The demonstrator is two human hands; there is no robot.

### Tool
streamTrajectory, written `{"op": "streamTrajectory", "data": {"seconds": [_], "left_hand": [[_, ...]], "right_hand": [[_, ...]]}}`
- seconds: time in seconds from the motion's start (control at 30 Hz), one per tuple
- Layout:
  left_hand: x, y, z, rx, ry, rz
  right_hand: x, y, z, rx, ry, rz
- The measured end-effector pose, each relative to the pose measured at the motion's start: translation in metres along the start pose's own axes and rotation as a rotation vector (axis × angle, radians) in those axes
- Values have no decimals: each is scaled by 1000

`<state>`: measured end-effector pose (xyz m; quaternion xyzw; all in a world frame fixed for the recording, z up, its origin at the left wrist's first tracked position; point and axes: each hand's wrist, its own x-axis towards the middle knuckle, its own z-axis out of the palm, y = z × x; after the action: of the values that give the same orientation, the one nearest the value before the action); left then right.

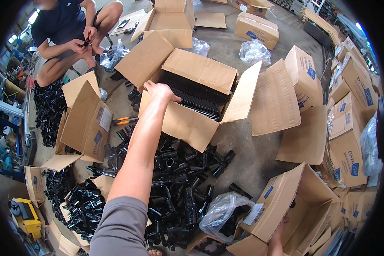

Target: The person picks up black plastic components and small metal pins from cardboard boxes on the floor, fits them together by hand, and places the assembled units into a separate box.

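My left hand (160, 91) is at the near left corner of an open cardboard box (185, 128), its fingers closed over the rim. Inside that box stand tightly packed rows of black parts (198, 104). At the lower right, my right hand (284, 225) reaches into a second open cardboard box (271, 205), which lies tilted with its mouth to the right. A wall of this box covers much of that hand, so its grip is hidden. Between the two boxes, a large heap of black tubular clamp-like fittings (173, 183) covers the floor below my left forearm.
Clear plastic bags (224, 213) lie by the heap and farther back. Orange-handled pliers (126, 120) rest beside another open box (87, 123). At the far left, a squatting person (66, 34) holds a small black part. Stacked cartons (350, 136) line the right side.
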<state>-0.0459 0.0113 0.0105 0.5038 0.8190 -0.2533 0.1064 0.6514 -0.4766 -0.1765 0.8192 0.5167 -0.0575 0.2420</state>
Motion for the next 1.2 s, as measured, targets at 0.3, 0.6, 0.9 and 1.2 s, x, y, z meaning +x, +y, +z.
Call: {"op": "streamTrajectory", "data": {"seconds": [0.3, 0.6, 0.9, 1.2], "left_hand": [[-12, 8, 10, -53, 82, -5], [10, 2, 21, -204, 67, -17], [23, -11, 17, -158, 0, 197], [11, -10, 9, -172, 2, 262]], "right_hand": [[-14, -54, -86, -363, -180, 117], [5, -18, -7, -604, 36, -6], [8, -2, 50, -1097, 349, 13], [4, -11, 18, -453, 45, 132]]}}
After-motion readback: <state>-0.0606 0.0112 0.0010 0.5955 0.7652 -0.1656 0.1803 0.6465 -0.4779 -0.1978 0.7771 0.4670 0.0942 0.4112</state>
